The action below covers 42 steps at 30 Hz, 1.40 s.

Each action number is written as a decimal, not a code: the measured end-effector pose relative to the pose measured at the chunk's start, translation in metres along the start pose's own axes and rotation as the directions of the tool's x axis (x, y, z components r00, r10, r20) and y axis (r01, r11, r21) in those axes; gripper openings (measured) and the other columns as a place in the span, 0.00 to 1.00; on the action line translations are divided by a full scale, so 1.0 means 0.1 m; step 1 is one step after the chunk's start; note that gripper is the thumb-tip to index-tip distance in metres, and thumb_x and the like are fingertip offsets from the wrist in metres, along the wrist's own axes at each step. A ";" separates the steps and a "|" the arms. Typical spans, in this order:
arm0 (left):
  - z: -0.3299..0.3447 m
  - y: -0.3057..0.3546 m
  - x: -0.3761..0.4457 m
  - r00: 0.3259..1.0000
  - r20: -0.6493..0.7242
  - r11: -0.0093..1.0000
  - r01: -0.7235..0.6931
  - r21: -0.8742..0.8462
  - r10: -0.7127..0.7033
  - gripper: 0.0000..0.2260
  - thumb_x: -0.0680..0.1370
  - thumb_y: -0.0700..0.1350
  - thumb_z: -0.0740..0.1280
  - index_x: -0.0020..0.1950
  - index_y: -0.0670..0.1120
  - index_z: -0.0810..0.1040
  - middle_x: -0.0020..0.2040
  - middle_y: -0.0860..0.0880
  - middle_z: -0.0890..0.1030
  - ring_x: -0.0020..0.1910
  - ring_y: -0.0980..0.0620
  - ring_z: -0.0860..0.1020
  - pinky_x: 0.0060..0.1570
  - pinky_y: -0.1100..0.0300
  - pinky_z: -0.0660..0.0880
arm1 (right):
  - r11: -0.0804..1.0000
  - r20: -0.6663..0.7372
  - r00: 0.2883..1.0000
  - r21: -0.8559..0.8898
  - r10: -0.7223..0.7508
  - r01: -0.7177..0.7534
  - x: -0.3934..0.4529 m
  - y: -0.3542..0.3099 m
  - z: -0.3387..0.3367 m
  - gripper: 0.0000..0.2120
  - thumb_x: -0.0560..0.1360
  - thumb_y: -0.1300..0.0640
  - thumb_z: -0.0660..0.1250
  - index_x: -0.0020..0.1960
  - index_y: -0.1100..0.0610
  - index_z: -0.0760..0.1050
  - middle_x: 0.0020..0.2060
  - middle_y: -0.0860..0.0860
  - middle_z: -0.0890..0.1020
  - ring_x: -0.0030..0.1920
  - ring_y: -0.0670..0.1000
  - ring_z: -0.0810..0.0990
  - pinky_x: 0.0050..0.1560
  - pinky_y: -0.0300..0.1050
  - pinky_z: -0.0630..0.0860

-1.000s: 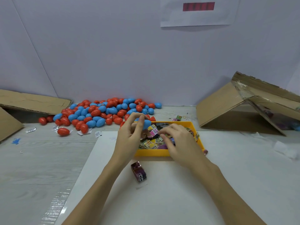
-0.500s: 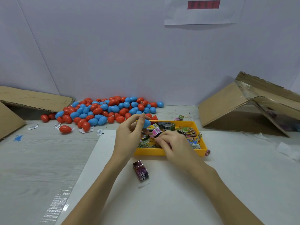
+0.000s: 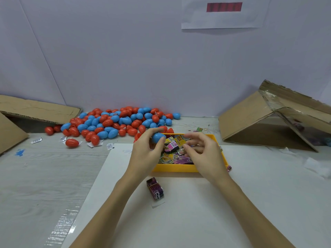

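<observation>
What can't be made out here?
Head view, all:
blue egg in left hand: whole or half, fingers cover it.
right hand: whether it pinches anything, own fingers hide that.
packets in the yellow tray: print too small.
cardboard box, right: inside shadowed, cut by frame edge.

The eggs [image 3: 114,122] look of glossy smooth plastic, the yellow tray [image 3: 176,168] matt plastic, the boxes [image 3: 258,120] rough cardboard.

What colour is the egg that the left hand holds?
Blue. The egg, gripped by the left hand, shows best in the head view.
</observation>
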<state>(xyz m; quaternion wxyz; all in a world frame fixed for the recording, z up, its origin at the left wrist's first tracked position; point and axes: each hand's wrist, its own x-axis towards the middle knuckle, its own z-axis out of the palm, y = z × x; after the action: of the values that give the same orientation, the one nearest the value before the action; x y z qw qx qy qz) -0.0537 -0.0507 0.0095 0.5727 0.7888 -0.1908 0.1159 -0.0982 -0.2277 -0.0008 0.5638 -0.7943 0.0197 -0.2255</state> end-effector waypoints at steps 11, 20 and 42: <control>0.06 0.01 -0.03 0.994 0.090 0.996 -0.074 0.049 0.069 0.03 0.78 0.45 0.74 0.49 0.53 0.83 0.51 0.56 0.79 0.54 0.58 0.77 0.54 0.56 0.79 | 0.969 0.108 0.984 -0.192 -0.138 0.157 -0.04 -0.03 0.02 0.07 0.78 0.61 0.72 0.53 0.49 0.82 0.43 0.42 0.84 0.46 0.40 0.82 0.46 0.31 0.78; 0.08 0.07 -0.07 0.975 0.221 0.992 0.049 -0.120 -0.022 0.04 0.75 0.44 0.76 0.48 0.46 0.84 0.47 0.49 0.82 0.47 0.50 0.83 0.47 0.59 0.82 | 0.969 -0.031 0.999 0.244 0.029 -0.020 -0.02 -0.06 0.03 0.11 0.78 0.61 0.72 0.58 0.50 0.80 0.45 0.48 0.86 0.48 0.46 0.85 0.47 0.38 0.81; 0.03 0.08 -0.04 0.975 0.201 0.932 0.162 -0.323 -0.099 0.10 0.82 0.46 0.66 0.62 0.44 0.74 0.53 0.49 0.87 0.52 0.51 0.86 0.52 0.59 0.82 | 0.997 0.078 0.995 -0.061 0.059 -0.054 0.01 -0.03 -0.09 0.06 0.79 0.58 0.71 0.45 0.57 0.82 0.34 0.48 0.84 0.36 0.49 0.84 0.43 0.50 0.85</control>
<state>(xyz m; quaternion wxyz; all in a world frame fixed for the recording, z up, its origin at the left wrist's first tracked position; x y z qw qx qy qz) -0.0612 -0.0551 0.0139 0.6859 0.6972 -0.2063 -0.0293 -0.1011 -0.2345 0.0051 0.5466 -0.8181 0.0264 -0.1767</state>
